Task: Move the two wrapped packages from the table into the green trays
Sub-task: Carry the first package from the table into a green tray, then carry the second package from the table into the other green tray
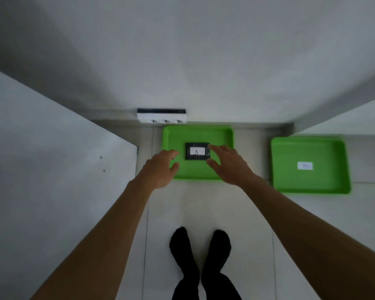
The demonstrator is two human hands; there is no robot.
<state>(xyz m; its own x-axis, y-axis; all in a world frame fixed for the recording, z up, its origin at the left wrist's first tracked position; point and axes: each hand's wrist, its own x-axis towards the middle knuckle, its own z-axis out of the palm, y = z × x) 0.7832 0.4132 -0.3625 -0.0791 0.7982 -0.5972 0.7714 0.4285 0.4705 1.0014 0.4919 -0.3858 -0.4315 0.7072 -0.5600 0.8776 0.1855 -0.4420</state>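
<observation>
Seen from above, a small dark wrapped package (197,151) lay in the green tray (221,132) at centre frame, left hand (161,169) and right hand (226,164) spread empty at its short ends; it looked light, stiff and easily pinched there.

Two trays sit on the floor (247,213) side by side, apart, one tray (182,135) straight ahead by the wall (204,72) and the other tray (290,180) to its right, a little nearer the person. A package (197,151) lies in the middle of the first tray. The left hand (160,167) hangs just left of the package, over the tray's left edge; the right hand (230,164) is just right of it, fingertips near or at its corner. A label (305,165) lies in the right tray. A socket strip (161,115) sits behind the first tray, against the wall. A counter (41,169) stands to the left. The feet (200,256) are nearest, in front of the first tray.
</observation>
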